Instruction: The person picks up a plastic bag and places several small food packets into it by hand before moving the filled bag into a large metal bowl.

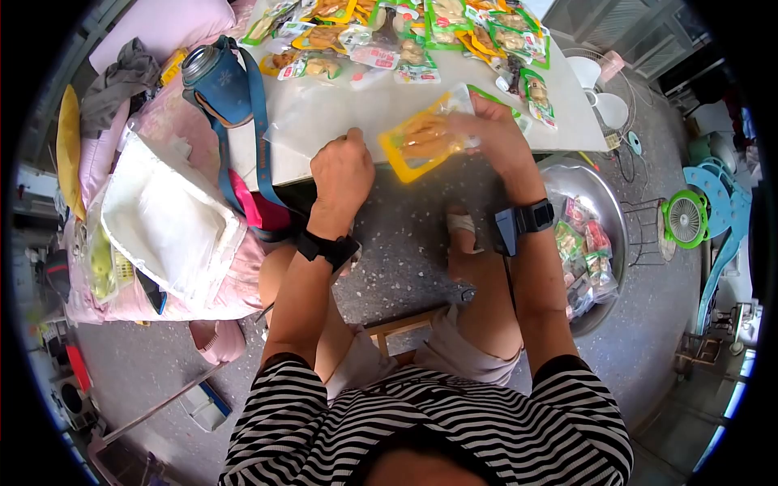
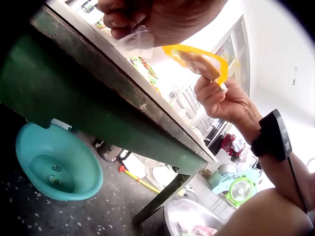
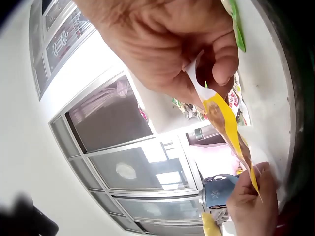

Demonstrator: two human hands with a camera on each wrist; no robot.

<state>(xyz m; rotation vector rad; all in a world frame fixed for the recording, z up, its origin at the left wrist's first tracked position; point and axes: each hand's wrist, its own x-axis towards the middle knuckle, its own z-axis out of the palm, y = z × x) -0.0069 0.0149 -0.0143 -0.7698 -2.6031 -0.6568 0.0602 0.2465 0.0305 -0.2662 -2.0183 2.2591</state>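
Note:
My right hand [image 1: 496, 142] pinches a yellow-edged food packet [image 1: 415, 139] by its pale end, with brownish pieces showing through the clear part. It holds the packet above the front edge of the white tabletop [image 1: 324, 109]. To its left, my left hand [image 1: 344, 168] has curled fingers gripping a clear plastic bag [image 2: 138, 42], seen below the fingers in the left wrist view. In the right wrist view, the packet's far end overlaps the left hand. A green-edged packet [image 1: 525, 121] lies on the table beside the right hand.
Several food packets [image 1: 324, 39] are heaped along the table's back. A blue bottle [image 1: 217, 81] with a strap stands at the left, near a white foam box [image 1: 166, 212]. Floor items include a metal basin [image 1: 609, 279] holding packets, a teal basin [image 2: 86, 169] and a green fan [image 1: 685, 219].

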